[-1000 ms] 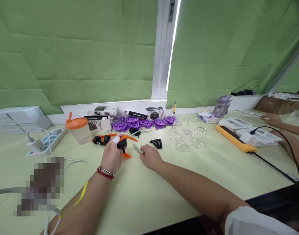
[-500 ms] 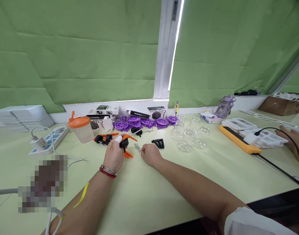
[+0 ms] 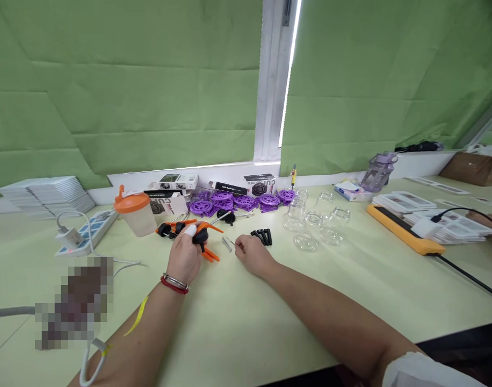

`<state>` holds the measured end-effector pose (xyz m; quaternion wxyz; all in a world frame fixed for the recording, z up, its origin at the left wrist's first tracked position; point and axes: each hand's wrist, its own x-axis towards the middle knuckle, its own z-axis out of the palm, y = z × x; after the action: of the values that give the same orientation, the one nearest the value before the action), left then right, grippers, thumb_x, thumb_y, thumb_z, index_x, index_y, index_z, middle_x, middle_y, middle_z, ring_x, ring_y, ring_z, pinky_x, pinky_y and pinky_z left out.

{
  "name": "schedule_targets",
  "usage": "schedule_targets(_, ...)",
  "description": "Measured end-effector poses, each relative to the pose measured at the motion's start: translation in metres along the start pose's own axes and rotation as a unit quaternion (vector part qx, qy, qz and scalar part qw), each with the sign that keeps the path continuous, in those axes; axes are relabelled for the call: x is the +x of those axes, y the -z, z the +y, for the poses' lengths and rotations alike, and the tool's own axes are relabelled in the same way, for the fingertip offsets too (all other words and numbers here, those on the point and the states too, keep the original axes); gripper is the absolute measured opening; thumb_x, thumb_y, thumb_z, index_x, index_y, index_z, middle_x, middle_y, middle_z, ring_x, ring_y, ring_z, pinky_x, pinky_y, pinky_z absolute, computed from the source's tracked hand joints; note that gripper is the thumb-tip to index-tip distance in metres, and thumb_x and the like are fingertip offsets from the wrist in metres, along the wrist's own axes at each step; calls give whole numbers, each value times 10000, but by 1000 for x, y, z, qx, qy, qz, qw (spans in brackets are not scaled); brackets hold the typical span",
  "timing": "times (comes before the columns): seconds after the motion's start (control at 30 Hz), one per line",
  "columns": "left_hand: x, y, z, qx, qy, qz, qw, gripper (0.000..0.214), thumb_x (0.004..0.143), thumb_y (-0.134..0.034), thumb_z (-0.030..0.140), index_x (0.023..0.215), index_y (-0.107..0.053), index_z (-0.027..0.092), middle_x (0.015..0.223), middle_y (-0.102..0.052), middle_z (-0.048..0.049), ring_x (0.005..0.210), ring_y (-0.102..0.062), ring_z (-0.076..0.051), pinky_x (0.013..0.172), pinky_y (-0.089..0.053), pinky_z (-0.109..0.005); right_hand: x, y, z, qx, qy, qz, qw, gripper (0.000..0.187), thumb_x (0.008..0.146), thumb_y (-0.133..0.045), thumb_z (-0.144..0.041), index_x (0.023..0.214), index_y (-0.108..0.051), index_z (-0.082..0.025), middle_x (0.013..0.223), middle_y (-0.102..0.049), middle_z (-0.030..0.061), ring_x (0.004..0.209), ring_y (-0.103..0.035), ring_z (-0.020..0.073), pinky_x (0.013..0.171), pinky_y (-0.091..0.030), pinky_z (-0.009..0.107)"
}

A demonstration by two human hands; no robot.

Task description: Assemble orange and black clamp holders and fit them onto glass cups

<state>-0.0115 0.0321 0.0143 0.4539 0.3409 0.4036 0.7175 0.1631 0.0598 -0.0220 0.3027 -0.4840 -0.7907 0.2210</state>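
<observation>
My left hand (image 3: 184, 257) is closed round a black and orange plastic clamp-like part (image 3: 201, 236), its thumb on top. Orange legs (image 3: 210, 255) show just below that part, close to the table. My right hand (image 3: 254, 255) rests on the table with thumb and forefinger pinched; a thin sliver shows at the fingertips, too small to name. Between the two hands lie small metal pins (image 3: 227, 244). Several short black cylinders (image 3: 262, 236) lie behind my right hand. More black and orange parts (image 3: 167, 230) lie beyond my left hand.
Purple slotted discs (image 3: 222, 200) and cup-holder boxes (image 3: 165, 204) line the back. Clear glass-like vessels (image 3: 306, 242) stand to the right, before a yellow power strip (image 3: 407, 231). At left are an orange-lidded cup (image 3: 135, 217) and a white power strip (image 3: 88, 234). A co-worker's hand (image 3: 485, 223) is at far right.
The view has shifted slightly. My hands keep almost the same pose, with the part in my left hand tilted a little differently. The co-worker's hand at far right has drawn back.
</observation>
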Motion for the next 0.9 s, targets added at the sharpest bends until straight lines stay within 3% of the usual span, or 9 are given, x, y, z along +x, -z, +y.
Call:
schedule_targets(0.17, -2, -1, 0, 0, 26, 5, 1000, 239, 765, -581, 310, 920, -642, 138, 768, -621, -15, 622, -546, -122, 642, -442, -285, -9, 25, -13, 65, 75, 54, 994, 96, 711, -513, -119, 652, -557, -181, 571, -504, -20, 539, -449, 104, 562, -358, 233)
schedule_targets(0.3, -8, -8, -1, 1, 68, -4, 998, 237, 753, -585, 310, 884, -642, 121, 742, -608, -22, 581, -518, -112, 588, -413, -264, -16, 49, -27, 200, 69, 101, 972, 34, 665, -544, -158, 660, -546, -191, 520, -433, -46, 451, -372, 81, 473, -317, 230)
schedule_targets(0.4, -19, -16, -2, 15, 122, -50, 991, 272, 758, -596, 343, 895, -652, 114, 733, -599, -32, 585, -510, -122, 561, -393, -262, -17, 63, -35, 301, 49, 114, 945, 15, 656, -557, -191, 671, -554, -192, 536, -459, -33, 473, -394, 90, 454, -310, 226)
schedule_targets(0.57, -35, -24, -4, 71, 166, -159, 971, 309, 771, -619, 365, 949, -686, 122, 820, -620, -64, 650, -498, -137, 579, -371, -263, -11, 67, -34, 366, -5, 63, 928, 93, 603, -554, -182, 671, -617, -170, 554, -520, -19, 489, -405, 85, 449, -293, 215)
schedule_targets(0.7, -35, -21, -5, 107, 158, -184, 964, 351, 793, -597, 397, 1017, -684, 141, 854, -628, -75, 706, -506, -159, 593, -358, -261, -9, 65, -32, 403, -45, 4, 914, 114, 566, -539, -174, 640, -624, -156, 504, -500, -40, 429, -332, 52, 418, -235, 200)
schedule_targets(0.9, -34, -18, -4, 171, 150, -263, 938, 268, 790, -614, 381, 916, -731, 176, 695, -573, -30, 609, -432, -148, 536, -301, -251, -10, 65, -38, 408, -67, -17, 910, 114, 565, -530, -173, 639, -612, -145, 485, -502, -44, 406, -300, 36, 399, -216, 190)
